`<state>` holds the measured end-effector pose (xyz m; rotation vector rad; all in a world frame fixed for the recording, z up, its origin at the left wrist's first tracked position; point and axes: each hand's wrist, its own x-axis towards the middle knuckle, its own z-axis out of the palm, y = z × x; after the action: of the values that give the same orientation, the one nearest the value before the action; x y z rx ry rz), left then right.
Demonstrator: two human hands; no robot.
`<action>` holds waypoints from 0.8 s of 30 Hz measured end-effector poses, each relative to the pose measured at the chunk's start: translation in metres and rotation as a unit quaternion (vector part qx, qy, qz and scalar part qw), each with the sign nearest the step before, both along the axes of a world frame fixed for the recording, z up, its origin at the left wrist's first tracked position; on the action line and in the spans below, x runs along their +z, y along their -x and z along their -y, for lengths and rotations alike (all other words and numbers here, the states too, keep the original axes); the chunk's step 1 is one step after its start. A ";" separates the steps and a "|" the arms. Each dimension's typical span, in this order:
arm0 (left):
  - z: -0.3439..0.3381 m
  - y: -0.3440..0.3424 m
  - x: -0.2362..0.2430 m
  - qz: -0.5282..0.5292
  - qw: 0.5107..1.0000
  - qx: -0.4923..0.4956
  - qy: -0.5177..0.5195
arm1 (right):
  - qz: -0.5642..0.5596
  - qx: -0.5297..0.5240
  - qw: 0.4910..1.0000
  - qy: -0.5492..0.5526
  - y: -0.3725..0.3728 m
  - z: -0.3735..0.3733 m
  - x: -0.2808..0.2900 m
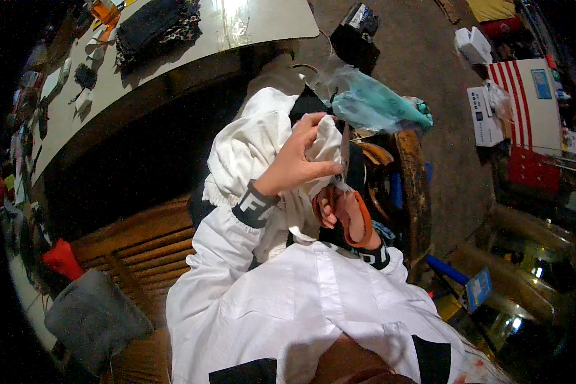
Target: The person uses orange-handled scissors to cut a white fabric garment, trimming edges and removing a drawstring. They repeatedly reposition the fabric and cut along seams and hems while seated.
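Observation:
White cloth (249, 137) lies bunched over my lap, with a narrow strip trailing down toward my shirt. My left hand (294, 160) grips a raised fold of it, fingers curled over the far side and thumb stretched to the right. In my right hand (340, 210) is a pair of large scissors (363, 221) with orange-brown handles. Their blades point away from me, just right of the raised fold and close to my left thumb. Whether the blades touch the cloth, I cannot tell. Some of the right fingers are hidden behind the handles.
A pale table (262, 25) curves across the far left, with folded dark cloth (153, 32) on it. Beyond my hands lies a teal plastic bag (377, 102). A wooden slatted bench (141, 256) is at left, a grey cushion (96, 320) on it. White boxes (485, 118) stand at right.

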<state>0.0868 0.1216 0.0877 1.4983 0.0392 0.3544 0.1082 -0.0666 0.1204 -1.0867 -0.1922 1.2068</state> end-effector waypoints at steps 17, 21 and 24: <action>-0.027 0.002 0.020 -0.210 0.924 -0.279 0.159 | 0.062 0.137 0.989 0.000 -0.026 0.022 0.001; -0.019 0.008 0.007 -0.188 0.924 -0.238 0.232 | 0.232 0.154 0.959 0.053 -0.022 0.007 0.029; -0.019 0.009 0.012 -0.191 0.929 -0.263 0.177 | 0.161 0.123 0.977 0.066 -0.017 0.005 0.034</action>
<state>0.0773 0.1406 0.0999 1.1420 0.0081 -0.3670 0.1254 -0.0720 0.1542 -1.4048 -0.5130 1.2697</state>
